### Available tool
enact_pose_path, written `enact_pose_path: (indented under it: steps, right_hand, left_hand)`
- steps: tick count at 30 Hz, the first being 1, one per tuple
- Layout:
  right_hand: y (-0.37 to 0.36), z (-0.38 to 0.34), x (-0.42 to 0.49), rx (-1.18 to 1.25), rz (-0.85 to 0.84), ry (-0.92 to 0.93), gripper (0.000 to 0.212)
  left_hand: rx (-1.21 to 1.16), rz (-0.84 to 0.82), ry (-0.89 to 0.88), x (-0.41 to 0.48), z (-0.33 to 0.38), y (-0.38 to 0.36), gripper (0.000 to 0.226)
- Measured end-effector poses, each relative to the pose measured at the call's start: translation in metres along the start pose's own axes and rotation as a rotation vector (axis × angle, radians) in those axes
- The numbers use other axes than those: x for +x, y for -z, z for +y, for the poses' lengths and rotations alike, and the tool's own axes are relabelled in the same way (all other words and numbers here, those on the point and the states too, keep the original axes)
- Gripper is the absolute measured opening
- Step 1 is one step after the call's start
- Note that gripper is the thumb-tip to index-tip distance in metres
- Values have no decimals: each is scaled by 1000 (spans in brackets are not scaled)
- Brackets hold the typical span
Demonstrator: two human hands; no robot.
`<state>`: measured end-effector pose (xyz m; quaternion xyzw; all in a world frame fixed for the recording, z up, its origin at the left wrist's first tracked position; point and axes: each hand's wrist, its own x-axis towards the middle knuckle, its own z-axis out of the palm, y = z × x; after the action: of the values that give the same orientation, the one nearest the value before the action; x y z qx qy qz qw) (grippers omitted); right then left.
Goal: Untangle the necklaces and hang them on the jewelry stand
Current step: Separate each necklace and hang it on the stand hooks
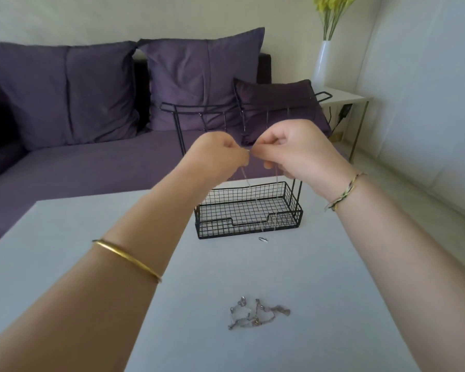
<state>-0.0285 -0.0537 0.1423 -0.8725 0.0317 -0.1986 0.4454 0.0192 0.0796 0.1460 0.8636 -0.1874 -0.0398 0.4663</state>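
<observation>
both hands are raised together in front of the stand. left hand [220, 154] and right hand [293, 151] have fingers curled in, fingertips almost meeting, each pinching the top of a thin silver chain necklace [243, 174]. two fine strands drop from the pinch points and run down in front of the basket. a small silver oval piece [263, 239] lies on the table just before the basket front. it's likely the low end of that chain, can't confirm.

plain gold bangle [126, 259] on the left wrist, braided cord bracelet [344, 193] on the right.

just behind the hands is the black wire jewelry stand [181, 140], with a mesh basket base on the table and a top bar at about hand height. thin lines hang off that bar. hooks or hung chains, can't tell.

near edge of the pale grey table [65, 251]: a tangled heap of silver chains [257, 314], well apart from the stand, untouched.

read: one chain looks freed and is being worked at the clasp end, or readied for hanging. next move calls for spreading the loop or keeping the clasp pinched, lifting to the bar and dropping it over a free hook without snagging neighbours. the heap needs untangling after that.

behind are a purple fabric sofa [91, 162] and a white vase of yellow-green stems [323, 63].
</observation>
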Motion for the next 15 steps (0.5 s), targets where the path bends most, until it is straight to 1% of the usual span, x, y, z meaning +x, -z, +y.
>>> enact_pose_path:
  steps: [4,7,10,15]
  right_hand:
    - [-2,-10,14,12,-30,20,10]
    - [-6,-12,21,-26,-42,16,8]
    - [-12,-11,28,-48,-49,-2,9]
    - [-20,-10,37,-73,-43,-11,11]
  left_hand:
    - [-265,-22,83,12,7,13,15]
    - [-348,-15,88,16,0,19,20]
    - [-311,-1,100,19,-8,25,17]
    - [-123,17,49,25,-18,35,12]
